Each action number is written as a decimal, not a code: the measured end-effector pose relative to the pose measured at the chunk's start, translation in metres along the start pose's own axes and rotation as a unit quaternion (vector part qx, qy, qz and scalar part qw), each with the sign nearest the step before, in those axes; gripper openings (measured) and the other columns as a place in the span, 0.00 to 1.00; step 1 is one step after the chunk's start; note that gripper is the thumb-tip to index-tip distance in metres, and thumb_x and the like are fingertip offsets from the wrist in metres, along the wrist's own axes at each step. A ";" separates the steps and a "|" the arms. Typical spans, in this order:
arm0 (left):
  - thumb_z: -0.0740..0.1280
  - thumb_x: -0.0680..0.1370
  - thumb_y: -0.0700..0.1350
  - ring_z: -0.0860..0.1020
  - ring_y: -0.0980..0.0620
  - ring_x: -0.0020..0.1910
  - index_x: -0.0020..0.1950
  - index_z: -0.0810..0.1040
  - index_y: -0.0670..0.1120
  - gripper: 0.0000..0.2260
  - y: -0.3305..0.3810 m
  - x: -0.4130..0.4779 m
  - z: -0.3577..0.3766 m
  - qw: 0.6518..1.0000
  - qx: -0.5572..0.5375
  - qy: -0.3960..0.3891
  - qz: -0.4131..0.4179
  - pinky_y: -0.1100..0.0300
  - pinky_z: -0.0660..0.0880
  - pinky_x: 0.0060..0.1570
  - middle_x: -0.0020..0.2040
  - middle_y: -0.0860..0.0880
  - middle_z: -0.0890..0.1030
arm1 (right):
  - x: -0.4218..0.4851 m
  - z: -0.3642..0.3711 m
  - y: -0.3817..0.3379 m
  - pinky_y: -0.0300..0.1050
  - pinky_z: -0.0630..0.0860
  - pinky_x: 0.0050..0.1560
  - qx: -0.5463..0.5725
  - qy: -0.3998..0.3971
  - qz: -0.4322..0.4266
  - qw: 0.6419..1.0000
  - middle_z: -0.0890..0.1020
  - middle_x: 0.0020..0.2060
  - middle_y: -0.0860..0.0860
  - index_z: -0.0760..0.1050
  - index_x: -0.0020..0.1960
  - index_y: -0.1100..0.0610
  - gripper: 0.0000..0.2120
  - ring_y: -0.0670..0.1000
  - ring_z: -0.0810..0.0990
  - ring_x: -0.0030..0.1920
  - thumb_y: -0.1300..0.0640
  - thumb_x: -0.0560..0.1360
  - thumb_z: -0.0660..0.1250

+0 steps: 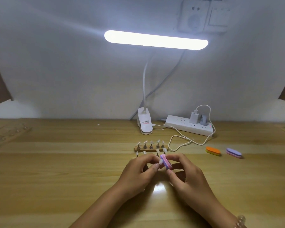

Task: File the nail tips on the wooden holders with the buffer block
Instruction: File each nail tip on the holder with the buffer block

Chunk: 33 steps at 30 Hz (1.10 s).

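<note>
The buffer block (166, 162), pink on one layer and purple on the other, stands on its edge just above the wooden table (72, 170), in front of the person and between the two hands. Its long axis runs slantwise from the far left down to the near right, and its broad face turns toward the left hand (138, 171). Both forearms come in from the near edge and converge, with wrists low and the backs of the hands upward. The right hand (186, 175) grips the block, thumb on the near end and curled fingers over the far side. The left hand has its fingers bent inward and pinches one pale nail tip (160, 161) at the fingertips, with the tip touching the block's face. How the tip is mounted is hidden by the fingers. Just beyond the hands a nearer row of nail tips (144, 152) rises on small stands, and behind it lies the far wooden holder (150, 149) with five more. To the right, well apart, lie an orange buffer (212, 151) and a purple buffer (234, 153). A clip lamp (145, 124) and a power strip (189, 127) stand at the back.
</note>
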<state>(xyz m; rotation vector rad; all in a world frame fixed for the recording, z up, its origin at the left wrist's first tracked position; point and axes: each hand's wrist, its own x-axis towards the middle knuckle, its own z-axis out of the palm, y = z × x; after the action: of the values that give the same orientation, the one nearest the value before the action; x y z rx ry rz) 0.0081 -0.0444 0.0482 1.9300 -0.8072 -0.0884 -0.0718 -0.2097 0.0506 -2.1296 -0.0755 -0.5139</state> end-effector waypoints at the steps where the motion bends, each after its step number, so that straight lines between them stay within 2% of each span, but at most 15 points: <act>1: 0.65 0.82 0.44 0.72 0.54 0.31 0.52 0.82 0.54 0.08 0.000 0.000 0.000 1.000 -0.002 -0.001 0.002 0.47 0.73 0.36 0.47 0.54 0.83 | 0.000 0.000 0.000 0.44 0.82 0.45 0.000 0.001 -0.004 1.000 0.82 0.51 0.41 0.76 0.56 0.47 0.19 0.44 0.83 0.48 0.68 0.74 0.69; 5: 0.64 0.82 0.43 0.72 0.52 0.34 0.52 0.82 0.54 0.08 -0.002 0.000 0.000 1.000 0.000 -0.003 -0.002 0.45 0.74 0.39 0.45 0.57 0.81 | 0.000 0.000 0.004 0.43 0.80 0.41 -0.011 0.011 -0.006 1.000 0.80 0.50 0.40 0.75 0.56 0.45 0.19 0.47 0.82 0.44 0.66 0.73 0.71; 9: 0.64 0.82 0.43 0.71 0.53 0.33 0.52 0.81 0.54 0.08 -0.002 0.000 -0.001 1.000 -0.002 -0.009 -0.006 0.46 0.74 0.39 0.44 0.57 0.81 | 0.000 0.001 0.005 0.40 0.78 0.42 -0.035 0.017 -0.026 0.999 0.78 0.52 0.40 0.72 0.62 0.44 0.25 0.49 0.78 0.41 0.65 0.72 0.72; 12: 0.64 0.82 0.42 0.71 0.54 0.34 0.51 0.81 0.54 0.09 -0.002 -0.001 0.000 1.000 0.000 -0.010 -0.015 0.48 0.73 0.38 0.42 0.60 0.80 | 0.001 0.000 0.004 0.38 0.76 0.40 -0.061 0.023 -0.044 0.997 0.76 0.49 0.39 0.74 0.58 0.44 0.23 0.48 0.77 0.39 0.64 0.70 0.73; 15: 0.62 0.80 0.45 0.72 0.55 0.36 0.50 0.81 0.53 0.08 0.001 -0.001 0.000 1.000 -0.012 -0.008 -0.028 0.52 0.71 0.39 0.39 0.62 0.78 | -0.002 -0.001 0.003 0.42 0.77 0.40 -0.080 0.027 -0.050 0.995 0.75 0.48 0.39 0.73 0.54 0.45 0.18 0.47 0.76 0.42 0.56 0.68 0.75; 18: 0.59 0.76 0.50 0.77 0.54 0.45 0.47 0.79 0.54 0.09 0.007 -0.002 -0.003 0.999 0.015 -0.016 -0.028 0.51 0.74 0.47 0.45 0.56 0.80 | -0.004 0.002 -0.002 0.38 0.74 0.40 -0.134 0.014 -0.102 0.986 0.74 0.46 0.39 0.71 0.53 0.45 0.18 0.44 0.74 0.44 0.48 0.67 0.74; 20: 0.58 0.75 0.52 0.77 0.54 0.49 0.46 0.76 0.57 0.08 0.007 -0.002 -0.003 0.998 0.057 -0.030 -0.018 0.50 0.75 0.52 0.48 0.56 0.80 | -0.002 0.001 -0.002 0.40 0.75 0.41 -0.138 0.029 -0.094 0.986 0.75 0.45 0.40 0.71 0.51 0.46 0.17 0.44 0.74 0.44 0.49 0.67 0.76; 22: 0.58 0.77 0.52 0.76 0.55 0.49 0.46 0.75 0.59 0.07 0.006 -0.002 -0.003 0.996 0.084 -0.038 -0.009 0.52 0.74 0.51 0.47 0.57 0.79 | 0.000 -0.002 0.001 0.42 0.75 0.41 -0.133 0.058 -0.072 0.987 0.75 0.44 0.40 0.72 0.49 0.46 0.16 0.45 0.74 0.43 0.50 0.68 0.77; 25: 0.62 0.81 0.45 0.74 0.56 0.47 0.48 0.76 0.58 0.08 0.004 -0.001 -0.002 0.992 0.115 -0.044 0.002 0.55 0.72 0.49 0.46 0.58 0.77 | -0.005 0.000 -0.001 0.37 0.72 0.40 -0.174 0.017 -0.109 0.979 0.73 0.43 0.39 0.72 0.49 0.47 0.15 0.41 0.72 0.42 0.46 0.68 0.74; 27: 0.62 0.81 0.44 0.74 0.56 0.47 0.50 0.78 0.55 0.08 0.003 0.000 -0.002 0.992 0.122 -0.042 0.006 0.55 0.72 0.49 0.47 0.58 0.77 | -0.005 0.002 -0.003 0.37 0.73 0.39 -0.168 -0.001 -0.110 0.980 0.73 0.43 0.39 0.71 0.48 0.47 0.15 0.42 0.73 0.42 0.45 0.67 0.73; 30: 0.61 0.81 0.46 0.74 0.57 0.47 0.51 0.78 0.54 0.07 0.001 0.001 -0.003 0.992 0.123 -0.040 0.011 0.54 0.72 0.50 0.46 0.58 0.77 | 0.002 -0.002 0.000 0.39 0.73 0.39 -0.127 0.051 -0.060 0.989 0.75 0.43 0.41 0.72 0.47 0.49 0.15 0.45 0.74 0.41 0.51 0.68 0.77; 33: 0.58 0.78 0.51 0.74 0.58 0.47 0.52 0.79 0.55 0.10 0.001 0.000 -0.002 0.991 0.127 -0.048 0.009 0.55 0.72 0.50 0.46 0.59 0.76 | -0.003 -0.002 0.001 0.33 0.68 0.38 -0.155 0.028 -0.078 0.984 0.74 0.42 0.40 0.72 0.47 0.48 0.15 0.42 0.73 0.41 0.50 0.68 0.76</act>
<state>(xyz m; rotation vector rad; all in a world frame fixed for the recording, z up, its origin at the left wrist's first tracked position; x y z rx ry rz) 0.0081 -0.0433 0.0502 2.1711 -0.9375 -0.0693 -0.0748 -0.2114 0.0499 -2.4239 -0.1380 -0.7167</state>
